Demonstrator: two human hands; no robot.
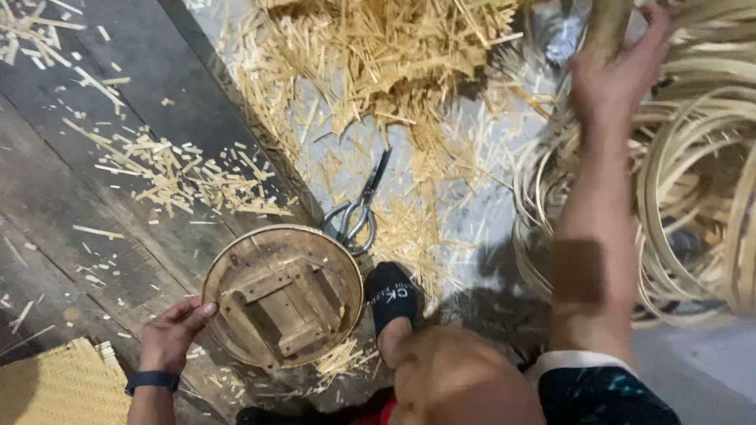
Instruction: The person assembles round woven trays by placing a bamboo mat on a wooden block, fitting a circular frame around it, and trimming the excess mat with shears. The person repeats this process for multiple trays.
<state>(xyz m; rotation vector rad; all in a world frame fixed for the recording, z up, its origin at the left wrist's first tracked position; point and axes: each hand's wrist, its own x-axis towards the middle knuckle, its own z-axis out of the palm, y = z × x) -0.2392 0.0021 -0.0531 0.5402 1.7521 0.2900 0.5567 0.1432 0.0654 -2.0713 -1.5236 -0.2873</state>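
Observation:
My left hand (173, 334) rests at the lower left, fingers touching the rim of a round wooden form (277, 295) with a bamboo band around it and crossed wooden slats inside. My right hand (618, 67) reaches up to the top right and grips a thin bamboo strip (608, 27) among a heap of coiled bamboo strips (701, 181). A pair of metal scissors (358, 208) lies on the floor just beyond the round form. My foot in a black sock (391, 295) sits beside the form.
Bamboo offcuts (378, 55) lie piled on the floor at the top, with more scattered chips (181, 177) on the dark wooden boards at left. A woven bamboo mat (59, 386) shows at the bottom left corner. My knee (461, 382) fills the lower middle.

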